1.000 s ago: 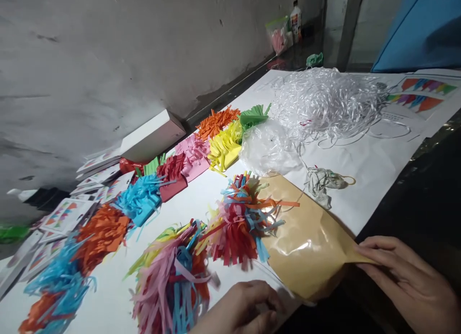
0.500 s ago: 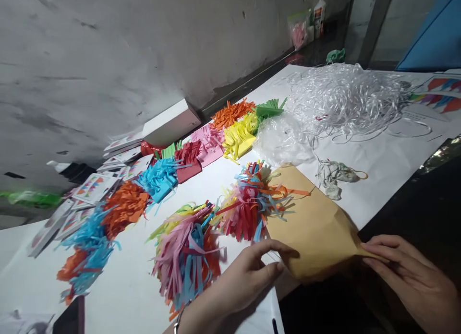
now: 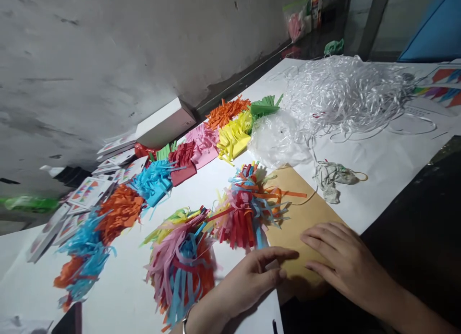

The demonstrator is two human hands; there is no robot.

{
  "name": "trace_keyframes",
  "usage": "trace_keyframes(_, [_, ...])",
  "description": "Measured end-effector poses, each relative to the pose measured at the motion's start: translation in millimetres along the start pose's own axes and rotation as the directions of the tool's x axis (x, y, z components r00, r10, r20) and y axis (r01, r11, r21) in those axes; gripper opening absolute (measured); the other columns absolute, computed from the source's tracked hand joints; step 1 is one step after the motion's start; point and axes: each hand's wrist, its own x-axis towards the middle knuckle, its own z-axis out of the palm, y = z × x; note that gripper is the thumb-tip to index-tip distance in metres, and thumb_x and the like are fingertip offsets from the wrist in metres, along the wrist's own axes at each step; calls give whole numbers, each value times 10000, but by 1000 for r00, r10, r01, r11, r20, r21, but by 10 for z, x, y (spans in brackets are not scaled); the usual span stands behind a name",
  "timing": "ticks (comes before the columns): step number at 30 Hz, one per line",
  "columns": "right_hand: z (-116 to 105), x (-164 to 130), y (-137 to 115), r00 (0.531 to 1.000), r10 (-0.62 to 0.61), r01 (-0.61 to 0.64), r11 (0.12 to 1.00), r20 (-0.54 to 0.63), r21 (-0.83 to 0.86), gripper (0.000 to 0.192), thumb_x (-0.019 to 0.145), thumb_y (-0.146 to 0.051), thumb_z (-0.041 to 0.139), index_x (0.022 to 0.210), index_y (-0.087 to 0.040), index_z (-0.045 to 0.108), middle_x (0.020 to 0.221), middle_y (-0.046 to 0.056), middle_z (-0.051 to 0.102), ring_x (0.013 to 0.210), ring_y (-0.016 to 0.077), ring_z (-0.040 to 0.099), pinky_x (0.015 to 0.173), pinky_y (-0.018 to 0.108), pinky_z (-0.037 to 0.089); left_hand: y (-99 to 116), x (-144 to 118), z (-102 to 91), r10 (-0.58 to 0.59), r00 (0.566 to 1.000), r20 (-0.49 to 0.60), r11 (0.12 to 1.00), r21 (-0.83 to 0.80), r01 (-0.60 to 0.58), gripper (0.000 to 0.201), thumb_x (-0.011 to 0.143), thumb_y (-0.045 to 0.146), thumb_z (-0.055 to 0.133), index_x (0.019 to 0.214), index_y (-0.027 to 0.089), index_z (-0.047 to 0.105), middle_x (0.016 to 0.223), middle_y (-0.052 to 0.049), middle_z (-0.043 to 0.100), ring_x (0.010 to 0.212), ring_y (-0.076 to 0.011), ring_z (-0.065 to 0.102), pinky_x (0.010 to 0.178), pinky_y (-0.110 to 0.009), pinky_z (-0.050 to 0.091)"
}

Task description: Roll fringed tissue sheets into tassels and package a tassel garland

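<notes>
Pressing both hands onto the tan paper envelope point(image 3: 306, 214) at the lower centre of the frame. My right hand point(image 3: 342, 262) lay flat on its near end, fingers spread and loose, gripping nothing. My left hand point(image 3: 248, 281) rested at the envelope's left edge, fingers stretched out together, tips touching the paper, nothing clasped.

Progress, as I judged it: the envelope already held one mixed-colour tassel bundle point(image 3: 248, 209), its fringed ends fanning out of the far mouth toward mid-frame. A second mixed bundle point(image 3: 180, 267) lay loose just left of my left hand, not packed. More tassels in single colours ran in a row up the left side: blue point(image 3: 151, 180), orange point(image 3: 118, 211), red point(image 3: 182, 156), pink point(image 3: 201, 142), yellow point(image 3: 232, 137). So filling looked begun, not finished; the mouth was open, unsealed.

Envelope: smooth, slightly glossy, lying flat on the white sheet point(image 3: 378, 171), its near end at the table's edge. A thin cord crossed its far corner.

Upper right of frame: a heap of white shredded ribbon point(image 3: 342, 91), a crumpled clear plastic bag point(image 3: 279, 139) beside it. Printed cards point(image 3: 86, 190) stacked at left.
</notes>
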Motion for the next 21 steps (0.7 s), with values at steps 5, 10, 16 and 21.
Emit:
trace_keyframes(5, [107, -30, -8, 999, 34, -33, 997, -11, 73, 256, 982, -189, 589, 1231, -199, 651, 1105, 63, 734, 1045, 233, 677, 909, 383, 540, -62, 63, 14, -13, 998, 59, 996, -87, 18, 476, 862, 446, 750, 1264, 190, 738, 1334, -123, 717, 1244, -300, 645, 1117, -430, 445])
trace_keyframes(10, [-39, -141, 245, 999, 20, -20, 1000, 31, -1, 282, 950, -263, 674, 1228, -224, 656, 1254, 84, 706, 1204, 281, 624, 1056, 493, 471, -99, 27, 10, -72, 996, 54, 994, -84, 76, 496, 856, 527, 745, 1214, 185, 767, 1272, -138, 748, 1191, -314, 676, 1069, -437, 490])
trace_keyframes(16, [34, -152, 116, 999, 50, -50, 995, 13, 82, 164, 956, -195, 639, 1110, -212, 690, 1107, 74, 733, 1097, 257, 665, 1001, 469, 504, -115, 39, 113, -35, 991, 129, 982, -181, 58, 553, 847, 502, 777, 1312, 213, 705, 1393, -115, 677, 1305, -308, 613, 1158, -441, 417])
trace_keyframes(21, [-10, -138, 92, 991, 88, -103, 981, 97, 164, 194, 987, -263, 612, 1165, -244, 688, 1114, 67, 708, 1068, 233, 657, 925, 389, 535, -161, 17, 124, -52, 989, 141, 986, -152, 74, 510, 906, 485, 717, 1342, 222, 682, 1408, -105, 666, 1320, -306, 603, 1165, -450, 412])
